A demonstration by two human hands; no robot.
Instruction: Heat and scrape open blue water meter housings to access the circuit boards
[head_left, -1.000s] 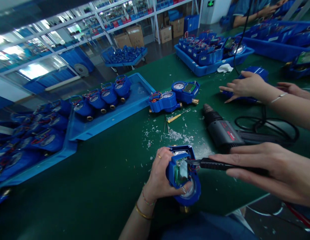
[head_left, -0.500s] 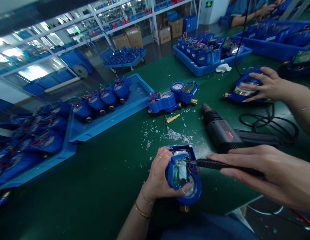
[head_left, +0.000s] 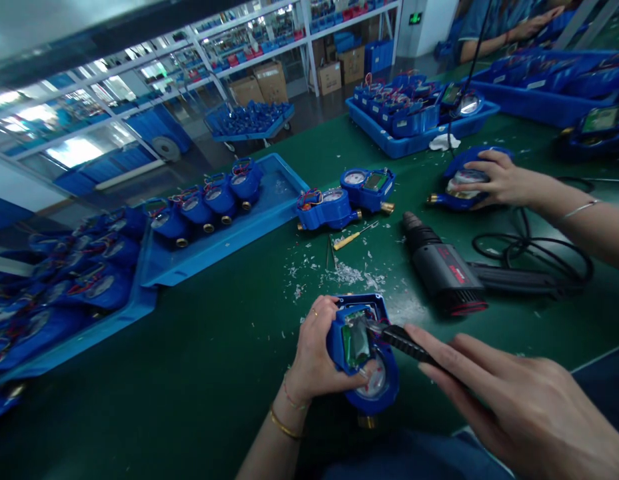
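My left hand (head_left: 314,347) is wrapped round a blue water meter (head_left: 384,393), its thumb over the round dial and its fingers on the tilted housing. A green circuit board (head_left: 348,347) partly under a clear or greyish covering shows inside that housing. In my right hand (head_left: 509,387) is a black-handled tool (head_left: 406,341), seemingly a utility knife, pinched between thumb and fingers. The tool's tip reaches the housing's edge beside the board; its exact contact is hard to make out.
Whitish scraps (head_left: 349,273), a yellow-handled screwdriver (head_left: 346,241) and a heat gun (head_left: 446,273) lie ahead. Two blue meters (head_left: 366,190) stand beyond. A light-blue tray (head_left: 224,240) of meters is at left. Another person's hand (head_left: 499,177) holds a meter at right.
My right hand has moved down, so the tool now slants more steeply against the housing. The meter has tilted slightly in my left hand. The other person's hand and meter have shifted left.
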